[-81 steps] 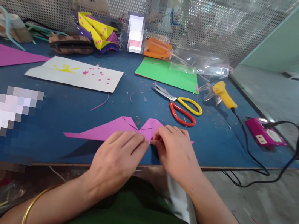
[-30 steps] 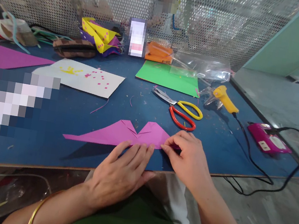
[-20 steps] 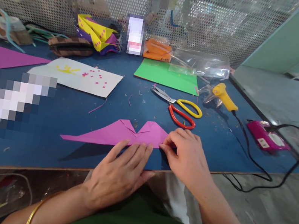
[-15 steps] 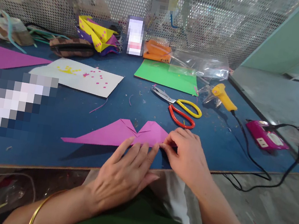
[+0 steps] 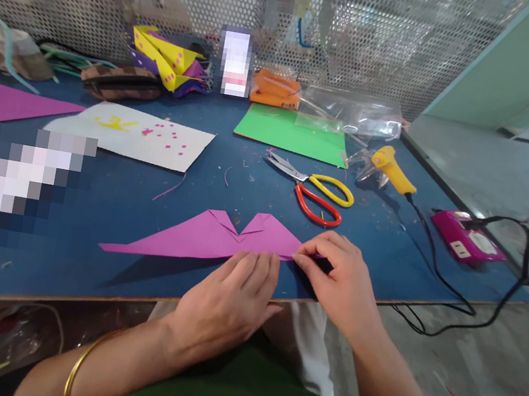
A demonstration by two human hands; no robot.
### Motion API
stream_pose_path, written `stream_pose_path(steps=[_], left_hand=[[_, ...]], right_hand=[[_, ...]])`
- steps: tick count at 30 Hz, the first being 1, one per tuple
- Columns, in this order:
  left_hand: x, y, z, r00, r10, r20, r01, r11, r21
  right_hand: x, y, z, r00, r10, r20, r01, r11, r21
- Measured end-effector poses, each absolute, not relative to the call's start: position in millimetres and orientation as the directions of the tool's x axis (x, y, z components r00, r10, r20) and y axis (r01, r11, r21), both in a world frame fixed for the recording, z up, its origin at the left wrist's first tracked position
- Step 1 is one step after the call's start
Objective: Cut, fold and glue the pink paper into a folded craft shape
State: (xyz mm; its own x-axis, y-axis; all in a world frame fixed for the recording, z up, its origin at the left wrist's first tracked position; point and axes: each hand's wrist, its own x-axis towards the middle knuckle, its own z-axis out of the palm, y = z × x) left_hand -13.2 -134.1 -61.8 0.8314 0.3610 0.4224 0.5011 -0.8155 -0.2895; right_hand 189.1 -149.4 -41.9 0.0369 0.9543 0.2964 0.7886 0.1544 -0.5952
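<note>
A folded magenta paper (image 5: 187, 237) with two peaks and a V-shaped notch along its top lies on the blue table (image 5: 222, 208). My right hand (image 5: 345, 276) pinches its right end between thumb and fingers. At the lower edge, the bent fingers of my left hand (image 5: 227, 300) rest on the paper, the thumb held apart toward me. Scissors (image 5: 303, 176) with one yellow and one red handle lie beyond the paper, blades apart. The fingertips of the left hand are partly hidden.
Behind are a white sheet with small cutouts (image 5: 151, 148), green paper (image 5: 290, 131), yellow-and-purple folded paper (image 5: 166, 60) and a brown pouch (image 5: 119, 82). At right are a yellow glue gun (image 5: 393, 170) and a pink power strip (image 5: 465, 237) with black cord. Metal mesh (image 5: 372, 40) stands behind.
My left hand's fingers have drawn back toward the paper's lower edge and bent more. My right hand has slid slightly right along the paper, still pinching it. The view has shifted a little.
</note>
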Motion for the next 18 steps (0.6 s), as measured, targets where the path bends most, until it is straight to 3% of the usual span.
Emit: stream_pose_path(steps=[6,13,18], left_hand=[[-12.7,-134.1,-62.9,0.825,0.363,0.433,0.505,-0.818,-0.275],[-14.3,-133.9,-62.3,0.822,0.39,0.414,0.511,-0.826,-0.236],[-12.5,-134.7,-58.5,0.84,0.435,0.325,0.517,-0.822,-0.238]], right_hand=[[186.9,-148.1,-40.2,0.104,0.96,0.262,0.84,0.057,-0.54],[189.8,-142.9,-39.6,0.044,0.969,0.243,0.859,0.087,-0.504],[193.8,-144.0,-42.3,0.032,0.964,0.265,0.819,0.126,-0.559]])
